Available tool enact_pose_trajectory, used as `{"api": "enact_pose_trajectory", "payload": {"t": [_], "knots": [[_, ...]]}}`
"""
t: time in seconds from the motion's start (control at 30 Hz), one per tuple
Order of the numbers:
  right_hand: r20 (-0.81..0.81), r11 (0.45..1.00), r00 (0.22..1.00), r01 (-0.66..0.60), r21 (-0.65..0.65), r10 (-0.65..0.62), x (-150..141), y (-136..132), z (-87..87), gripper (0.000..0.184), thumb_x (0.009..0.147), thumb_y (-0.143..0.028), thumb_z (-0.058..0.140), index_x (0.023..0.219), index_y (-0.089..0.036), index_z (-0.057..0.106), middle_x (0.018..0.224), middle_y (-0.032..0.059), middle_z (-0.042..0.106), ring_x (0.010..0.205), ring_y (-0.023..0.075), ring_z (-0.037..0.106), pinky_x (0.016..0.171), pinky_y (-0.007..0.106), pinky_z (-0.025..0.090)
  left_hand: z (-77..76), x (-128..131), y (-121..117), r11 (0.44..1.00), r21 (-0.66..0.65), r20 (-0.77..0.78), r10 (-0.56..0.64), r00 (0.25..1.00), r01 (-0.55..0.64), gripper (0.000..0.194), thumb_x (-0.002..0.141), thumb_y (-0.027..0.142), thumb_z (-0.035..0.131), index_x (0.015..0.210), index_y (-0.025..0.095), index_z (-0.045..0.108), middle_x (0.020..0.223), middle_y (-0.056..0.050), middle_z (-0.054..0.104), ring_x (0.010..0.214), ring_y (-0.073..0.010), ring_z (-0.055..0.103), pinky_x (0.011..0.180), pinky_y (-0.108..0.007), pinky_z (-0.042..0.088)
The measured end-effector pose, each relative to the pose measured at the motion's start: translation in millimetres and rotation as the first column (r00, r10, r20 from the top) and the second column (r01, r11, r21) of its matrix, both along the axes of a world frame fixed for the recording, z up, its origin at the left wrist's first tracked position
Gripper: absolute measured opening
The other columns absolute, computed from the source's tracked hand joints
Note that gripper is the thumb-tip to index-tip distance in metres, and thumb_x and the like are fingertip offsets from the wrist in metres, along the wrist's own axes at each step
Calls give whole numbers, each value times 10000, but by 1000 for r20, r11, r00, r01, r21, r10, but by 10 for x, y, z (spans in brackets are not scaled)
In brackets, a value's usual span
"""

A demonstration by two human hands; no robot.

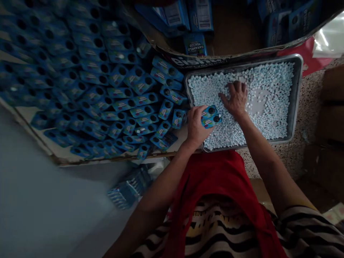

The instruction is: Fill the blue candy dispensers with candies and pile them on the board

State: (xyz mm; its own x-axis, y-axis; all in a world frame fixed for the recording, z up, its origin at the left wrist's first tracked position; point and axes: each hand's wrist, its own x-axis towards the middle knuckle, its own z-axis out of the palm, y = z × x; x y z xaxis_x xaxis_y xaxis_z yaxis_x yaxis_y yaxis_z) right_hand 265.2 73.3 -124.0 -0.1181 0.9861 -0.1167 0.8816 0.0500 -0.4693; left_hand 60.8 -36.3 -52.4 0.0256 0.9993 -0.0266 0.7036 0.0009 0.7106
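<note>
My left hand (195, 124) is closed around two small blue candy boxes (208, 122), held side by side over the left part of a metal tray (296, 100). Each box has a round dark hole facing up, and a white piece sits by the hole of the nearer one. Small white and pale blue candies (276, 123) cover most of the tray. On them rests my right hand (237, 97), fingers apart and thumb out to the left; its fingertips touch the candies. Whether any candy lies under the palm is hidden.
Many similar blue boxes (120, 93) stand in rows on the table at the left, holes upward. Behind the tray is a large cardboard carton (233, 32) with more blue boxes inside. A wrapped blue pack (129, 188) lies below the table edge. Brown cartons (331, 118) stand at the right.
</note>
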Motion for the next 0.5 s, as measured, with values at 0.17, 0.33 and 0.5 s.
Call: {"api": "enact_pose_trajectory", "payload": {"t": [0.17,0.33,0.5], "knots": [[-240,962,940,200,-186,-241,156,-309,19,424,892,-617,697,1022,-214,717,1109,122,741,1128,317,680,1090,508,548,-1,-27,0,999,-27,0,-48,999,48,812,657,70,900,1365,268,554,1316,-116,625,1253,-365,620,1118,-551,541],[-680,744,339,106,-659,-650,266,-391,244,474,827,-710,641,823,-236,662,772,37,704,826,246,697,822,446,619,16,-16,67,996,-61,-47,-74,996,71,817,600,-5,877,1319,250,585,1282,-110,637,1212,-368,613,1087,-554,546],[-818,819,-37,1,-574,-574,-95,-627,933,461,837,-718,634,744,-266,629,720,31,668,873,252,699,872,436,609,158,73,137,984,-94,-104,-163,981,153,740,646,12,832,1308,221,577,1271,-123,645,1212,-368,616,1078,-521,533]]}}
